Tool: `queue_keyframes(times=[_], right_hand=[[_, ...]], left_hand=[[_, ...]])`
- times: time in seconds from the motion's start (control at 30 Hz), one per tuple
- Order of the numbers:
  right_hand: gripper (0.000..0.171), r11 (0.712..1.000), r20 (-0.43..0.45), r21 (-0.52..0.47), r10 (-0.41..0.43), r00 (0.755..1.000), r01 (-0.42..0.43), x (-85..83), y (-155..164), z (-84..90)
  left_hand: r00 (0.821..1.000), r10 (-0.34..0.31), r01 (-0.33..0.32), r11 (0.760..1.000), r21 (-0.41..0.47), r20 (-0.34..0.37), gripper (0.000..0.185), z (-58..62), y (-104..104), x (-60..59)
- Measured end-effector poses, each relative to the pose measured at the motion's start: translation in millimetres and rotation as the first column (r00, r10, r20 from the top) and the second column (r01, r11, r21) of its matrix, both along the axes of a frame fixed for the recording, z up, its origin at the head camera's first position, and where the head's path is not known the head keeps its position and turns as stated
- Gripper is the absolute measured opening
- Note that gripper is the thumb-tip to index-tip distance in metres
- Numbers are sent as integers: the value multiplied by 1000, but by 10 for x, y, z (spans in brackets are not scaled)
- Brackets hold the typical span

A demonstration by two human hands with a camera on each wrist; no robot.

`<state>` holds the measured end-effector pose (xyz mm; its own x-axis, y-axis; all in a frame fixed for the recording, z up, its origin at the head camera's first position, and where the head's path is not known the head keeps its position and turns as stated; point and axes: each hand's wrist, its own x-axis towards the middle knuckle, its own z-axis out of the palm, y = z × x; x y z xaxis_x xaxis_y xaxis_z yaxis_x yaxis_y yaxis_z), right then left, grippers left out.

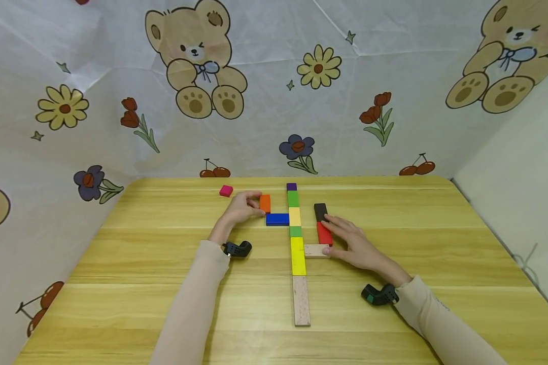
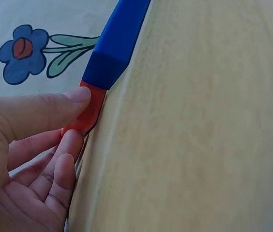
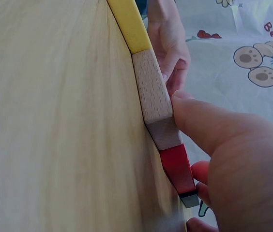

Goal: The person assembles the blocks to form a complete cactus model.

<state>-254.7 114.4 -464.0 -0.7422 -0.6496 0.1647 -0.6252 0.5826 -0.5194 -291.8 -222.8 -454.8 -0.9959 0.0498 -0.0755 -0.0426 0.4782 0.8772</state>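
My left hand pinches an orange block between thumb and fingers, its end meeting the blue block. The left wrist view shows the thumb across the orange block, beside the blue one. Right of a long column of blocks, my right hand rests with fairly straight fingers. Its thumb touches the pale wooden side block, and its fingertips lie at the red block and the black block. Red and black stand end to end, leading away from the pale block.
The column runs away from me: a long pale wooden block, a yellow block, then green, cream, green and purple ones. A loose pink block lies at the back left. Behind the wooden table hangs a patterned cloth.
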Motion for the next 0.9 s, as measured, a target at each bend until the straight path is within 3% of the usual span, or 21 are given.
queue_keyframes(times=[0.9], right_hand=[[69, 1000, -4, -12, 11, 1000, -11, -7, -1, 0]], left_hand=[[999, -46, 47, 998, 44, -24, 60, -74, -14, 16]])
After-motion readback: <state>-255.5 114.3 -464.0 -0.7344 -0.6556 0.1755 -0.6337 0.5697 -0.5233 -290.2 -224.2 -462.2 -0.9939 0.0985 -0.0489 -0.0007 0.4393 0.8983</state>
